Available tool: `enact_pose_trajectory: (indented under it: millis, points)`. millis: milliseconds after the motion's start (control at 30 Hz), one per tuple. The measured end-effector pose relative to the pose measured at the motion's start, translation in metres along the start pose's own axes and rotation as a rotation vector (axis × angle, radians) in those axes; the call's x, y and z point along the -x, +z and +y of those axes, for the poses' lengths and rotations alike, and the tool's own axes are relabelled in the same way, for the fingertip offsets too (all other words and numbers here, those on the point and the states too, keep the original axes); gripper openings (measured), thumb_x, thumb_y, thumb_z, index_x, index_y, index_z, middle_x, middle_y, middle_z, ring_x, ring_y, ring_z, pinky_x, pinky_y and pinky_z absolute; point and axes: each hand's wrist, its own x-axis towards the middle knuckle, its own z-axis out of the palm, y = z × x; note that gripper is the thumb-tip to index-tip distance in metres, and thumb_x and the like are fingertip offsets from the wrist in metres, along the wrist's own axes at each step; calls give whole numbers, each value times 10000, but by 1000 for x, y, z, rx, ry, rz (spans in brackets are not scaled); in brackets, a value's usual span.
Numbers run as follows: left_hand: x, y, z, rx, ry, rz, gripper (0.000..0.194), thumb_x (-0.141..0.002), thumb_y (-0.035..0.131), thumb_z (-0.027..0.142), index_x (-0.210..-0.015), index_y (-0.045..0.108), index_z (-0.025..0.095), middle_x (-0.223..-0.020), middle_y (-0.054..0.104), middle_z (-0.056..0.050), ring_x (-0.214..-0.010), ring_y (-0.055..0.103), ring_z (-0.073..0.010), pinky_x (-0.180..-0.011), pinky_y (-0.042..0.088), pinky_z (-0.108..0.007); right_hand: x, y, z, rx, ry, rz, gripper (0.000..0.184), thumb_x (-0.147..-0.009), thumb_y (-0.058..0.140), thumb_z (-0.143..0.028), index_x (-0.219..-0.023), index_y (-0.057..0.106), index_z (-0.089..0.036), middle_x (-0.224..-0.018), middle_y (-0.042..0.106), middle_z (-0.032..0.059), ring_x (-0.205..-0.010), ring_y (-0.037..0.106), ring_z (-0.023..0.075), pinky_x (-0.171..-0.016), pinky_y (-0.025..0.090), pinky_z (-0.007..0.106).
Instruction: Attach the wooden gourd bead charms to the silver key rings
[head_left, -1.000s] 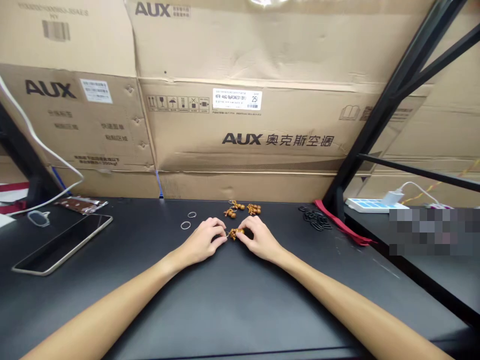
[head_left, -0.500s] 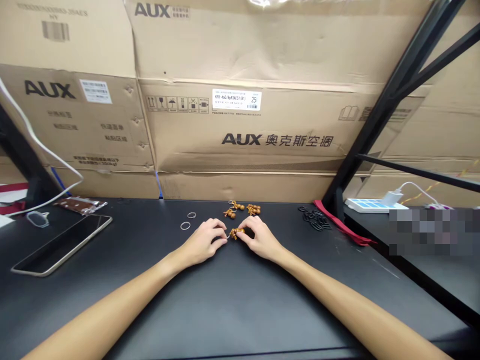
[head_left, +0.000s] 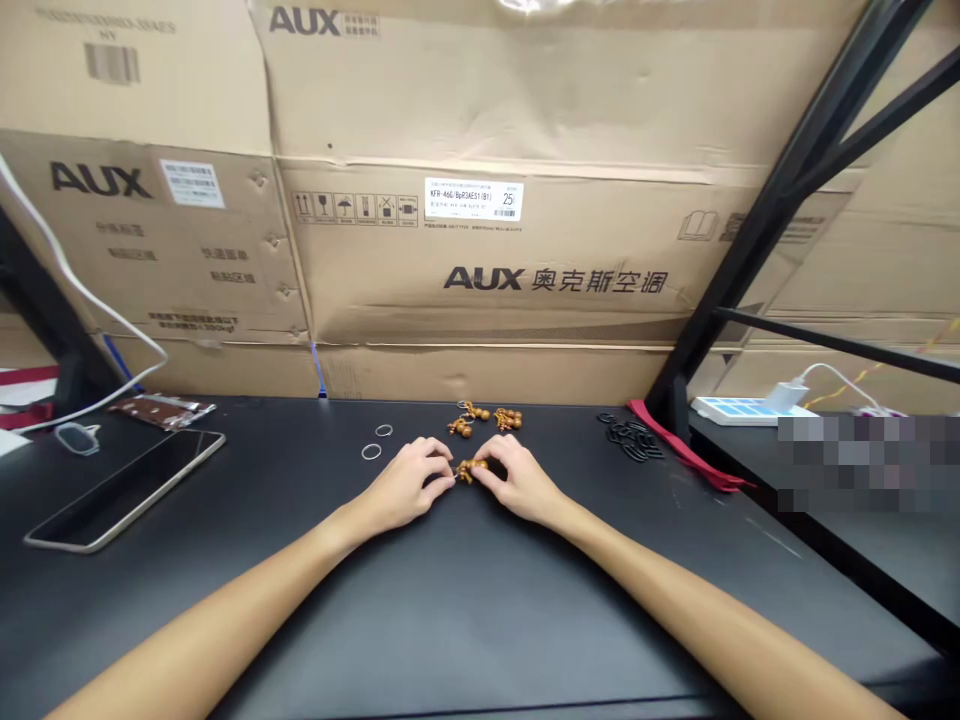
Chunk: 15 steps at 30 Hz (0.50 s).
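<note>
**Q:** Item at the centre of the lot?

**A:** One brown gourd-shaped bead charm [head_left: 471, 470], held between the left hand [head_left: 405, 487] and the right hand [head_left: 521, 482], close above the black counter [head_left: 480, 610].

**Q:** State of each grip?

**A:** Both narrow and closed on that charm. The left pinches its thin end at the fingertips; the right closes around the beads, which its fingers partly hide.

**Q:** Reason for holding it so?

**A:** Probably steadiness: a small, knobbly piece stays put when pinched from both sides.

**Q:** Other stock nearby?

**A:** Two more bead charms [head_left: 484, 421] just beyond the hands, two metal rings [head_left: 377, 441] beyond the left hand, and a heap of black rings [head_left: 632, 440] further right.
</note>
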Motion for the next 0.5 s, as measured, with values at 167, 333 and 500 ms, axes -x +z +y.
enact_pose_trajectory:
  millis: [167, 333, 500]
  points:
    - [0, -2, 1, -63, -6, 7, 146, -902, 529, 253, -826, 645, 207, -1058, 584, -48, -989, 542, -204, -912, 433, -370, 0, 4, 10, 55, 34, 22, 93, -872, 577, -306, -877, 602, -216, -901, 620, 43, -888, 543, 204, -832, 455, 367]
    - [2, -5, 10, -199, 11, 16, 101, -879, 549, 267, -836, 593, 186, -898, 577, -44, -840, 539, -198, -792, 450, -348, 1, 1, 2, 79, 0, 108, 105, -862, 578, -313, -855, 573, -208, -855, 612, 42, -818, 552, 189, -751, 461, 319]
    - [3, -3, 18, -204, 77, -90, 195, -926, 487, 323, -879, 620, 188, -894, 613, -52, -854, 567, -197, -801, 458, -336, 5, -1, -8, 83, -107, -155, 170, -890, 534, -309, -786, 617, -203, -773, 634, 26, -750, 575, 164, -720, 465, 292]
